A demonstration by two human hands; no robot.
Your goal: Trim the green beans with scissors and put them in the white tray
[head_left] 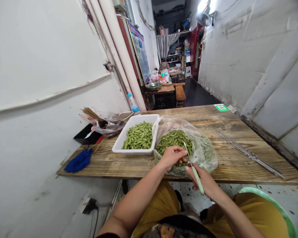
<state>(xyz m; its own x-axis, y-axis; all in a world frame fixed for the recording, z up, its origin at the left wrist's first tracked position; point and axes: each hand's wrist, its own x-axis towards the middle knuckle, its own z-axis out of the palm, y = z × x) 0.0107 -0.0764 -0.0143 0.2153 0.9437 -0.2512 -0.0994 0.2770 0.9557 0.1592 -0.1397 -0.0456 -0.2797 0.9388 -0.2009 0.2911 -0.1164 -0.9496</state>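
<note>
My left hand (173, 156) is over the clear plastic bag (204, 155), thumb and fingers pinched together. Whatever lies between those fingertips is too small to make out. My right hand (203, 180) grips a green-handled cutting tool (197, 180) with a narrow, pointed metal blade. The blade points up and away, its upper part close beside my left fingertips. Seen from this side, I cannot tell whether it is a knife or scissors. Green soybean pods (175, 138) fill the open bag. More pods (139, 136) lie in a white plastic tub (132, 151) to the left.
Metal skewers (250, 154) lie on the wooden table (129, 165) at right. On the left are a blue cloth (78, 160), a black box (85, 134), a bag with sticks (111, 124) and a water bottle (134, 105). A person (164, 65) sits far back.
</note>
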